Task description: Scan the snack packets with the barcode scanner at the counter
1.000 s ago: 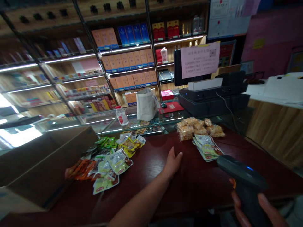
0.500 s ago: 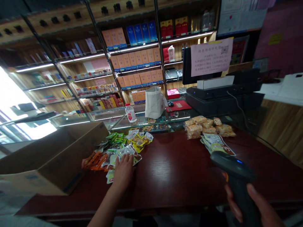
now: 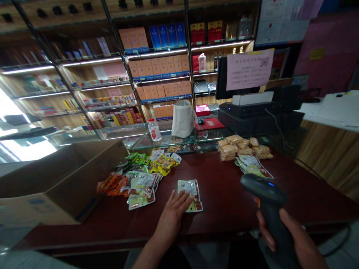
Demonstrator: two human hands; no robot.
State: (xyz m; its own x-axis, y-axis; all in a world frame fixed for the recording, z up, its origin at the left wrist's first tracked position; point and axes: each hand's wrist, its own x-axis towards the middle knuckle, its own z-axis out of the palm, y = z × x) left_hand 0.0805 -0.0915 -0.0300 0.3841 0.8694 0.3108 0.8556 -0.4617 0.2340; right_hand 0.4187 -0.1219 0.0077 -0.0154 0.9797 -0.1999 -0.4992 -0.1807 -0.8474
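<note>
My left hand (image 3: 174, 211) lies flat with fingers stretched over the lower left part of a green-and-white snack packet (image 3: 190, 186) on the dark red table. In my right hand (image 3: 294, 231) is a black barcode scanner (image 3: 265, 190), held upright by its handle, its head showing a small blue light. To the left of my left hand lies a pile of similar snack packets (image 3: 143, 185), with orange packets (image 3: 114, 184), green packets (image 3: 140, 158) and yellow packets (image 3: 164, 164) around it. Beyond the scanner rest more green-and-white packets (image 3: 254, 166).
An open cardboard box (image 3: 64, 194) stands at the left. Wrapped light-brown snacks (image 3: 232, 147) are heaped at the back right, before a cash register (image 3: 252, 116). A bottle (image 3: 154, 130) and a white bag (image 3: 182, 119) stand on the glass counter. Stocked shelves line the back.
My left hand has moved right from the pile, and one green-and-white packet now lies apart under it. The scanner in my right hand has shifted slightly left in view.
</note>
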